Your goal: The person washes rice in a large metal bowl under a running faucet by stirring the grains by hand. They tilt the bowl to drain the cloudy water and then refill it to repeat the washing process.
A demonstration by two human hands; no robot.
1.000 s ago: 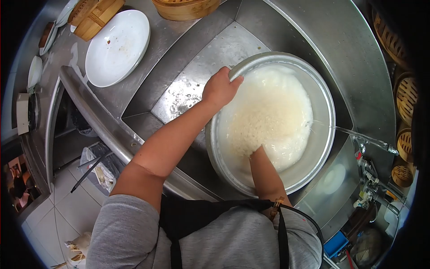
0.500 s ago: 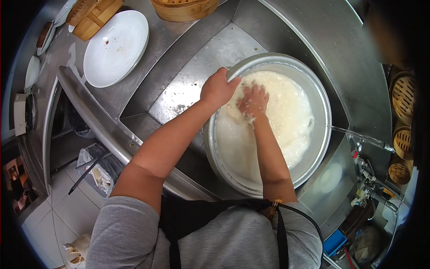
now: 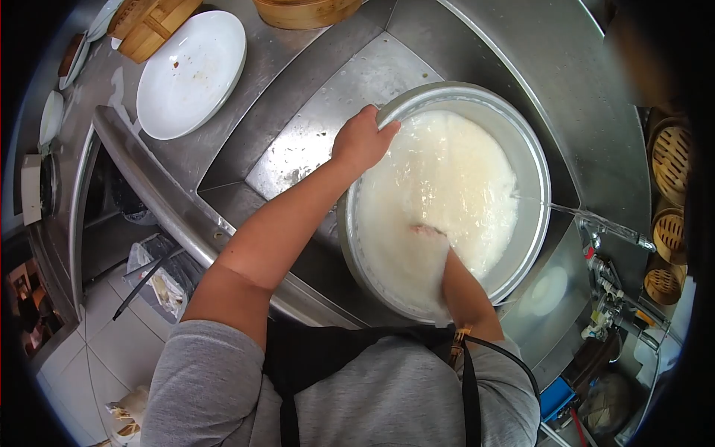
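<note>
A large round metal pot (image 3: 527, 153) sits in the steel sink (image 3: 313, 130), holding cloudy white water (image 3: 465, 167) with what looks like rice in it. My left hand (image 3: 363, 140) is closed over the pot's upper left rim, thumb on the inner side. Sunk in the murky water near the pot's lower middle is my right hand (image 3: 430, 230); only a small part of it breaks the surface, and its fingers are hidden. From the right, a tap (image 3: 646, 244) sends a thin stream of water into the pot.
A white oval plate (image 3: 191, 74) with crumbs lies on the steel counter at upper left, near bamboo steamers (image 3: 307, 11). More steamer pieces (image 3: 670, 165) stand at the far right. A lined bin (image 3: 165, 279) is on the tiled floor below left.
My right hand has moved down toward me through the pot and sunk under the water. The surface there looks smoother. My left hand keeps its hold on the rim.
</note>
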